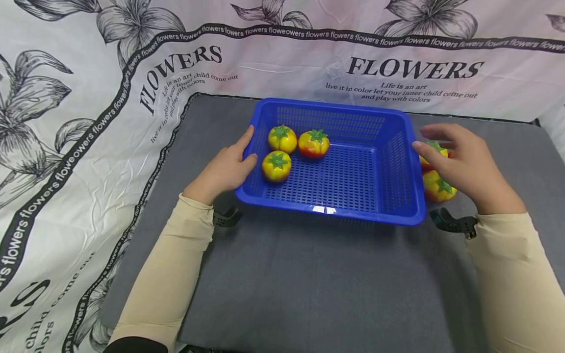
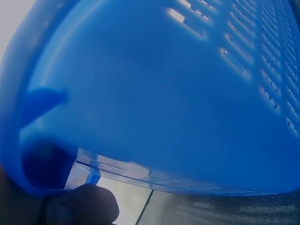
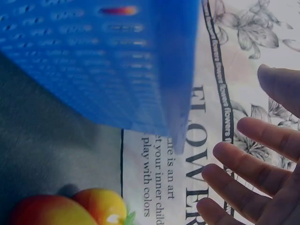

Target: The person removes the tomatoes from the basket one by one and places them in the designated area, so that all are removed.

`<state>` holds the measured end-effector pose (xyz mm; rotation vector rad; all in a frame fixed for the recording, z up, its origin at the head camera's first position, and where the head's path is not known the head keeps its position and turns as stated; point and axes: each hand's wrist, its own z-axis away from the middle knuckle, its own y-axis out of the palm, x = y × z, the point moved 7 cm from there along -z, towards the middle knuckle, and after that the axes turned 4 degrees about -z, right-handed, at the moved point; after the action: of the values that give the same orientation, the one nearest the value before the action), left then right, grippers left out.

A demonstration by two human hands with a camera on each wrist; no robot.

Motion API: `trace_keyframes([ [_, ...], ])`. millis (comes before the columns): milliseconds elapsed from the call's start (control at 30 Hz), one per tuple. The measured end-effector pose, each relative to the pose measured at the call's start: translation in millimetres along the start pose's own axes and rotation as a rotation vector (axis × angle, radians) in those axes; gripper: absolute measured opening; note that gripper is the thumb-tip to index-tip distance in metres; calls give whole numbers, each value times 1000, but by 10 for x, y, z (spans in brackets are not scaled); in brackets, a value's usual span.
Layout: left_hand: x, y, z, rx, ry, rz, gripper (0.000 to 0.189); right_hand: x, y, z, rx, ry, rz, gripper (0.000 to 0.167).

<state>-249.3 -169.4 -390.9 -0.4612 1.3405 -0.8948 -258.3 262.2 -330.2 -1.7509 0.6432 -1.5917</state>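
Observation:
A blue plastic basket (image 1: 304,205) with slotted walls is in the middle of the head view. Three yellow-and-red tomato-like fruits (image 1: 314,144) with green leafy tops lie in its left part. My left hand (image 1: 222,169) grips the basket's left rim, its thumb (image 2: 84,204) showing under the rim in the left wrist view. Beside the right rim is my right hand (image 1: 470,164), its spread fingers (image 3: 253,164) apart from the basket wall (image 3: 93,61) in the right wrist view. Similar fruits (image 1: 439,189) sit below this hand, partly hidden by it.
The grey tabletop (image 1: 309,289) extends around the basket. A white cloth (image 1: 282,63) printed with flowers and lettering hangs behind the table and continues down the left side. Dark wrist straps (image 1: 454,223) stick out below the hands.

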Motion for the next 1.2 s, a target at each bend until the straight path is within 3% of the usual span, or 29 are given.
trace_keyframes([
  [767,14,1,-4,1,-14,-1,72,337,77,-258,115,-40,29,63],
  [1200,2,-7,-1,-11,-2,-16,72,532,232,-367,138,-132,39,57],
])
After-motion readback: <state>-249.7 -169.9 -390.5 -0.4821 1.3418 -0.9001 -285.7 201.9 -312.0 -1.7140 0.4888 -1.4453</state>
